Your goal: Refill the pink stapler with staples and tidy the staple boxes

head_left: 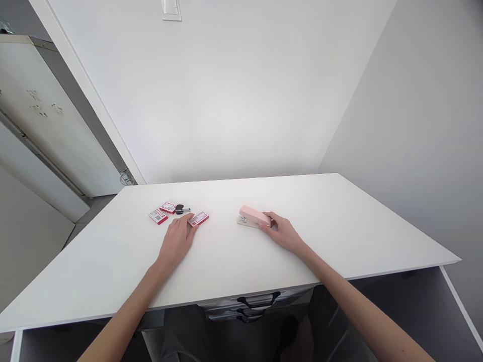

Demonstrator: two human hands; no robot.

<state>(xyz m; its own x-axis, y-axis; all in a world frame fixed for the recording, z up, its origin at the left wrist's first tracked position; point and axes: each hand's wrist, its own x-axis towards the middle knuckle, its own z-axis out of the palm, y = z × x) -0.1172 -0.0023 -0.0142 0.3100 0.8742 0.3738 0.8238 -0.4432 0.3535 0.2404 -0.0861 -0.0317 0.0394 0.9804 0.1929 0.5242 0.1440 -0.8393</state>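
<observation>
On the white table, my left hand (pixel 178 238) has its thumb and fingertips closed on the near end of a small red-and-white box (pixel 199 218), which looks like a box of staples. Two similar boxes lie to its left, one (pixel 168 207) farther back and one (pixel 157 216) nearer. A small black and silver tool (pixel 182 209), perhaps a staple remover, rests just beyond the left fingers. Toward the middle, my right hand (pixel 282 231) grips the right end of a pink stapler (pixel 253 214) with a cream base. Its top arm is tilted above the base.
The white table (pixel 320 211) stands against a pale wall. Drawers with black handles (pixel 258 300) sit under its front edge, between the legs. Cables (pixel 127 177) hang beyond the far left corner. A white cabinet-like piece (pixel 49 110) is at the left.
</observation>
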